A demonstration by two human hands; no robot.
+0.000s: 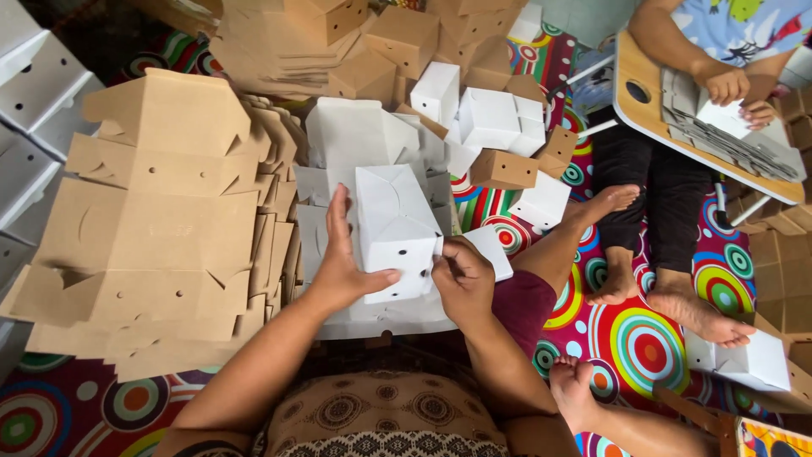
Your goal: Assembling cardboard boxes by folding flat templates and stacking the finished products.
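Observation:
A white cardboard box (394, 230) with small round holes is held between both my hands, partly folded into shape. My left hand (342, 258) grips its left side, thumb under the lower edge. On the right end my right hand (461, 275) pinches a flap. The box rests above a stack of flat white box blanks (338, 182) on my lap.
Flat brown cardboard blanks (161, 220) are piled at the left. Folded white boxes (491, 118) and brown boxes (503, 169) lie ahead. Another person sits at the right with a small wooden lap table (643, 110), hands on a white blank. A colourful circle-patterned mat (643, 338) covers the floor.

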